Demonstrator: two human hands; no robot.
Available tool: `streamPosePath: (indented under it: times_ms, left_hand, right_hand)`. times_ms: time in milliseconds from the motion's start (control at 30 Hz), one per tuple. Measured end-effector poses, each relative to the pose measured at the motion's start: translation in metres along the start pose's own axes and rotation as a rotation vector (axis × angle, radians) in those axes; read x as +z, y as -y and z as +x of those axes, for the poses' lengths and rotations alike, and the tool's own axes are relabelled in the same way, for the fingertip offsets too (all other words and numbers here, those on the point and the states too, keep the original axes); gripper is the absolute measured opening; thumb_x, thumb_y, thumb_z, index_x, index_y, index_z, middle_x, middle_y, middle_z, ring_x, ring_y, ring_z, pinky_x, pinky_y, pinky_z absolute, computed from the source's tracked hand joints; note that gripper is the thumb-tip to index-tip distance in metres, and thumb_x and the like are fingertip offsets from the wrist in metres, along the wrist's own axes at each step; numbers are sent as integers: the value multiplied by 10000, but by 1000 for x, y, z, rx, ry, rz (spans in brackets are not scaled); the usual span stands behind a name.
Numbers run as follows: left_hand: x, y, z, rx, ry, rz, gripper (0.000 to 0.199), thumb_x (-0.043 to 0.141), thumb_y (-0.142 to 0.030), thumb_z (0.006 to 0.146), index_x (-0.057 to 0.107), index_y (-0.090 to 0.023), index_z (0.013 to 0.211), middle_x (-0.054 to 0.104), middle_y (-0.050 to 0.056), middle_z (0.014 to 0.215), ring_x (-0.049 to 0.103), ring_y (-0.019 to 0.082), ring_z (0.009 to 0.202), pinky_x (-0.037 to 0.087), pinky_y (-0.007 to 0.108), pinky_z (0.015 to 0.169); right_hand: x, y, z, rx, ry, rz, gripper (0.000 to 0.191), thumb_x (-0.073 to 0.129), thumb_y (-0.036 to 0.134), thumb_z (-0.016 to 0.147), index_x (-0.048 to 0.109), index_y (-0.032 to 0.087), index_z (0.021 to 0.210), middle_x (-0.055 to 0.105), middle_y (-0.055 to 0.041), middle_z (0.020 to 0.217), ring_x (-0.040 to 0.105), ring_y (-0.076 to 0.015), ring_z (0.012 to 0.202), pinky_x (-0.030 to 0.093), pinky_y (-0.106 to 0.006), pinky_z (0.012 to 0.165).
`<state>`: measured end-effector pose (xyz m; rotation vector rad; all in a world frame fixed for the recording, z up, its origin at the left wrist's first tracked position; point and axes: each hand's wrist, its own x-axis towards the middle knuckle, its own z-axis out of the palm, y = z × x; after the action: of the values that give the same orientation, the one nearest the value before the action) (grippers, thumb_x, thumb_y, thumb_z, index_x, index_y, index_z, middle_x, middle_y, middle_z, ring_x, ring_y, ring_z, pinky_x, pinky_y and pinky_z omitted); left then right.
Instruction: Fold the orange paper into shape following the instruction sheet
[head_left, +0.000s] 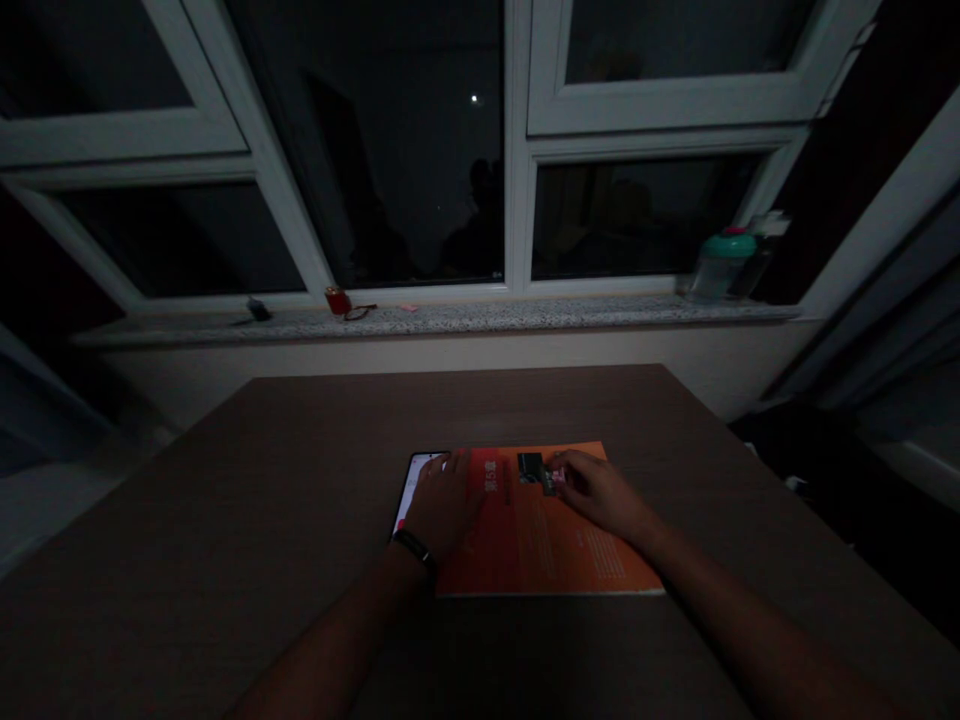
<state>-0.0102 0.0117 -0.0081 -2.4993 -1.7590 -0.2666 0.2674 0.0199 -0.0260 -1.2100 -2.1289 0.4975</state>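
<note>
Orange booklet (547, 530) at 12 o'clock on the table (225, 540): left hand (442, 505) lies relaxed and open on its edge, beside a phone (412, 487); right hand (600, 492) appears to pinch a small pink packet (555, 480). Risk: a weak pinch could drop the packet.

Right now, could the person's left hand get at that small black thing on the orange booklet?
Probably yes. The left hand lies on the orange booklet, just short of the small black thing, and nothing seems to stand between them. The right hand is on its far side, leaving the way free.
</note>
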Motion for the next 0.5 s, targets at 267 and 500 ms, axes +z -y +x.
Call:
streamPosePath:
  times_ms: [267, 500]
  left_hand:
    - [-7, -6, -2, 20, -3, -65, 534, 578, -236, 901, 382, -142, 1390, 525, 161, 1345, 518, 286, 1189, 347, 418, 1033]
    - [-5, -5, -1, -24, -74, -158, 672, 565, -173, 866, 256, -174, 1462, 318, 166, 1504, 476, 286, 1265, 416, 393, 1002]
  right_hand:
    - [-2, 1, 1, 9, 19, 7, 162, 556, 202, 857, 619, 219, 1005, 674, -48, 938, 631, -187, 837, 478, -277, 730]
    - [-4, 4, 0, -1, 16, -10, 145, 536, 209, 870, 610, 221, 994, 669, -43, 931, 626, -182, 819, 463, -268, 707]
